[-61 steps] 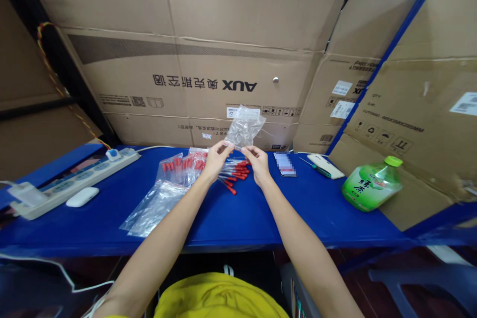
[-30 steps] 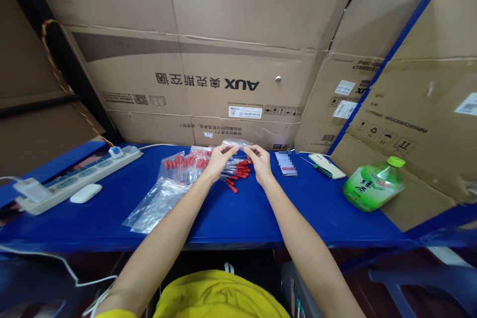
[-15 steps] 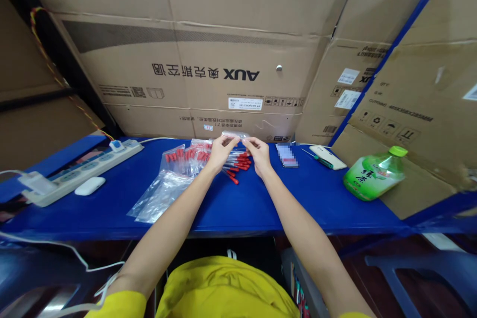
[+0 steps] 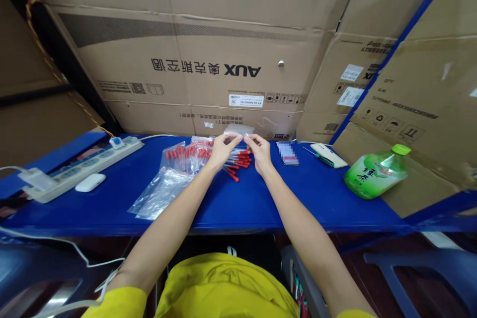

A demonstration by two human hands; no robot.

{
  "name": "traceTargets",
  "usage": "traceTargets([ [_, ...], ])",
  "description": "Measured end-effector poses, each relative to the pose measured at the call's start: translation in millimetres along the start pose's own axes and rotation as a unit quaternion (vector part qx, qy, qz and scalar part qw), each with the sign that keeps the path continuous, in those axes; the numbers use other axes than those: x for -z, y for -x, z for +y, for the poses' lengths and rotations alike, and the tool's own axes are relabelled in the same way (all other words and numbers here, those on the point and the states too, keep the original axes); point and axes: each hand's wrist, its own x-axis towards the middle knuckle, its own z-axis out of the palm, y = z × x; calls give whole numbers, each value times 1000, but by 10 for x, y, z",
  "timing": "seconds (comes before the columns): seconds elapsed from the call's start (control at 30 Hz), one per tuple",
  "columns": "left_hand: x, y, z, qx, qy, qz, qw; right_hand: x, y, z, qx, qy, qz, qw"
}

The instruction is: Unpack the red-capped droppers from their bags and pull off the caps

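Between them, my left hand (image 4: pixel 222 150) and my right hand (image 4: pixel 260 151) pinch the near edge of a clear plastic bag (image 4: pixel 239 129), thumbs and fingertips close together. The bag is held up at the back of the blue table, in front of the cardboard. Under and between my hands lies a loose pile of small red-handled screwdrivers (image 4: pixel 242 160), their metal shafts pointing left. Left of my left hand, filled clear bags (image 4: pixel 175 155) hold more red-handled pieces. Nearer to me rests a stack of flat, clear bags (image 4: pixel 162 194), partly behind my left forearm.
A white power strip (image 4: pixel 87 166) and white earbud case (image 4: pixel 90 182) are at the left. To the right lie a phone (image 4: pixel 288 153), a green-handled screwdriver (image 4: pixel 323 159) on a pale flat object (image 4: pixel 333 154), and a green tea bottle (image 4: pixel 376 173). Cardboard (image 4: pixel 201 89) walls the back.
The clear bag now stands taller and shows more above my fingertips. Both hands keep their pinch in nearly the same place. The view has shifted slightly.
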Motion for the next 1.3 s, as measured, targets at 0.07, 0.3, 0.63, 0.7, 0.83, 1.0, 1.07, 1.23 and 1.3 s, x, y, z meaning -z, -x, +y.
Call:
traceTargets([
  [0.07,-7,12,9,-5,-10,-1,1000,0,5,1,7,10,2,1000],
  [0.3,-41,50,40,0,-9,11,1000,-25,21,-3,6,37,11,999],
  [0.63,24,20,46,31,-5,29,999,-13,-1,-22,11,18,20,1000],
  [0.7,36,12,46,36,-9,30,999,-8,-9,-16,10,12,19,1000],
  [0.83,39,4,36,43,-12,28,999,-6,-15,-7,2,10,22,1000],
  [1.0,40,8,4,33,-24,20,999,-22,0,-16,-8,7,8,1000],
  [1.07,34,14,-9,26,-21,12,999,-35,12,-22,-11,16,0,1000],
  [1.23,11,18,-22,19,-20,5,1000,-60,39,-41,-11,22,5,1000],
  [1.3,9,16,-23,22,-21,6,1000,-60,44,-45,-11,24,4,1000],
])
